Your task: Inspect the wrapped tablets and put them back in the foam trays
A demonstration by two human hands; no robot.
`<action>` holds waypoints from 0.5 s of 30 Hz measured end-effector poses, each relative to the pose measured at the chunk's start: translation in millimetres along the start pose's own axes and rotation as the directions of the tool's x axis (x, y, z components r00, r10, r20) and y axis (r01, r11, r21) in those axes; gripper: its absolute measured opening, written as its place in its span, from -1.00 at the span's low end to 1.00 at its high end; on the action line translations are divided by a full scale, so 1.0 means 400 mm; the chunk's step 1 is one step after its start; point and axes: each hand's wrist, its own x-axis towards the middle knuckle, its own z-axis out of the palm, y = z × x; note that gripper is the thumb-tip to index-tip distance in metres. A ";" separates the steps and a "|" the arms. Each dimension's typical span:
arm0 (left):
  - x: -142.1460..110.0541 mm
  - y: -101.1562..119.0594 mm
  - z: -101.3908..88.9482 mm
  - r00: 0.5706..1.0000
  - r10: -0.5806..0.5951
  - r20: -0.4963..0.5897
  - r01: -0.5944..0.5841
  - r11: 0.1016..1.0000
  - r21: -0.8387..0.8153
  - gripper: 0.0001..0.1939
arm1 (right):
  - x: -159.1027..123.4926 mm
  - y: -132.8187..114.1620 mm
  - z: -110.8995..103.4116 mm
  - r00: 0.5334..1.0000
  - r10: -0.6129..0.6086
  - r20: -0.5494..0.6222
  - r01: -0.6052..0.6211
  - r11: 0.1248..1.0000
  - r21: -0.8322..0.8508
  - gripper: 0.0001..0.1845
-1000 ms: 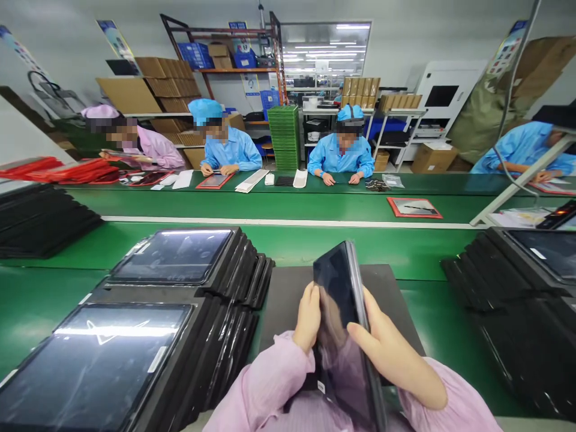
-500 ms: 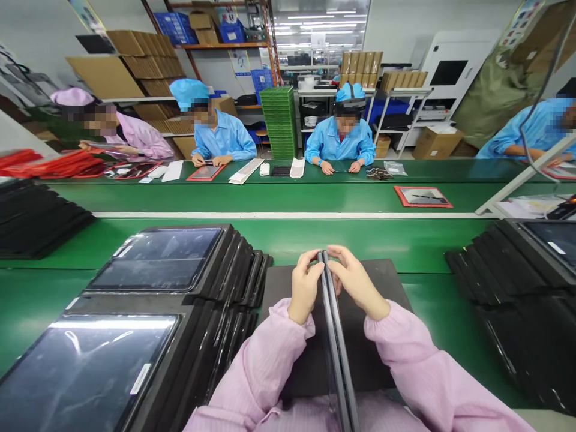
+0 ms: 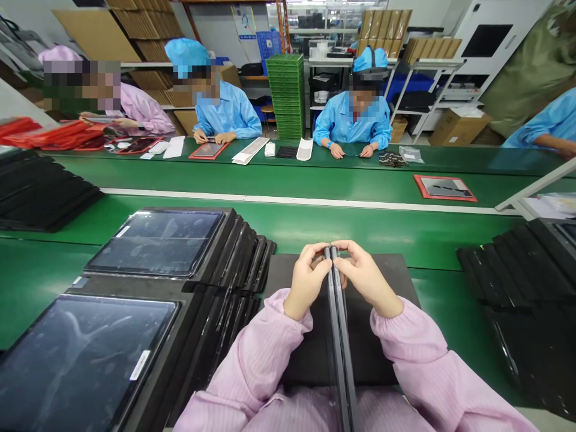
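Observation:
I hold a thin dark tablet (image 3: 338,336) on edge, straight out in front of me, so only its narrow side shows. My left hand (image 3: 307,279) pinches the far end from the left and my right hand (image 3: 366,277) pinches it from the right, fingertips meeting at the top corner. Under it lies a black mat (image 3: 387,282) on the green bench. Both arms wear pink sleeves.
Fanned stacks of black tablets (image 3: 166,246) lie at my left, more at the right (image 3: 513,270) and far left (image 3: 40,192). Beyond runs a green conveyor belt (image 3: 288,180) carrying a red-framed tray (image 3: 444,187). Several co-workers in blue and pink coats sit opposite.
A second ago the tablet was tilted with its screen showing; I turned it edge-on and brought both hands up to its far end. The view has tilted down slightly.

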 end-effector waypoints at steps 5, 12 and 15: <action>-0.007 -0.010 -0.013 0.998 -0.002 0.063 0.006 0.998 -0.061 -0.68 | -0.011 0.003 -0.012 0.992 0.000 0.126 0.000 1.000 0.002 -0.59; -0.011 -0.026 -0.025 0.986 0.028 0.165 -0.007 0.992 -0.124 -0.57 | -0.014 -0.007 -0.025 0.984 0.006 0.176 -0.009 1.000 0.013 -0.51; -0.013 -0.025 -0.025 0.985 0.030 0.172 -0.012 0.995 -0.101 -0.56 | -0.014 -0.007 -0.027 0.979 0.020 0.201 -0.030 0.999 0.043 -0.48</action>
